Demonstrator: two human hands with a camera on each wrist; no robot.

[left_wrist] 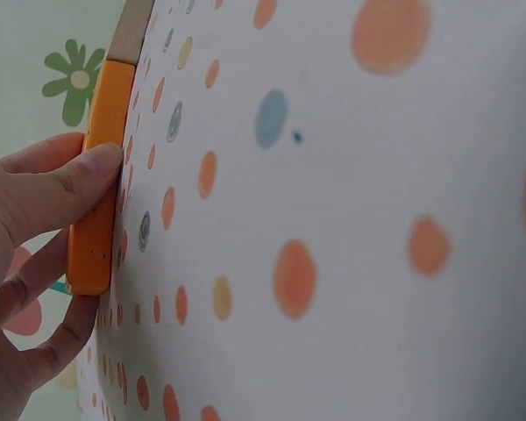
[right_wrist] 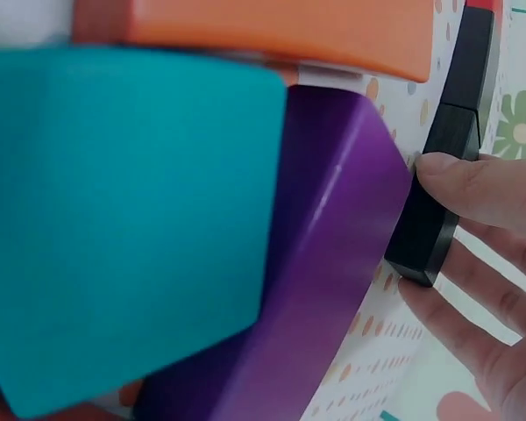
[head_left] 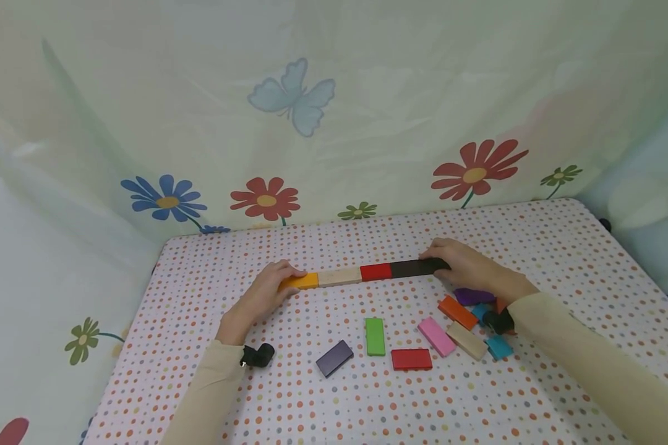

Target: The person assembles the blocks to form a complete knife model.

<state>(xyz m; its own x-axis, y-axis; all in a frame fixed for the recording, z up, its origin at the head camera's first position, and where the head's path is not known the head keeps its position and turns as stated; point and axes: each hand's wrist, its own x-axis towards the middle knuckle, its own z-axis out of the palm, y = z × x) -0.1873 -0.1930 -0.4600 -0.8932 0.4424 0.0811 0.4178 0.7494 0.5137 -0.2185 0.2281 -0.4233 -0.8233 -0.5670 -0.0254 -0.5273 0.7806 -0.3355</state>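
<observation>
A straight row of blocks lies end to end on the dotted table [head_left: 245, 408]. From left to right come an orange block [head_left: 307, 282], a natural wood block [head_left: 339, 276], a red block [head_left: 375, 272] and two black blocks [head_left: 412, 267]. At the left end, my left hand [head_left: 264, 288] pinches the orange block between thumb and fingers, one finger against its outer end. My right hand [head_left: 464, 264] holds the outermost black block [right_wrist: 421, 232] the same way at the right end. No gaps show along the row in the head view.
Loose blocks lie nearer me: dark grey [head_left: 334, 358], green [head_left: 375, 337], red [head_left: 412, 359], pink [head_left: 436, 337] and wood [head_left: 467, 340]. Under my right forearm are an orange block [head_left: 458, 313], a purple piece [head_left: 473, 297] and blue pieces [head_left: 499, 347]. A flowered curtain [head_left: 389, 123] hangs behind.
</observation>
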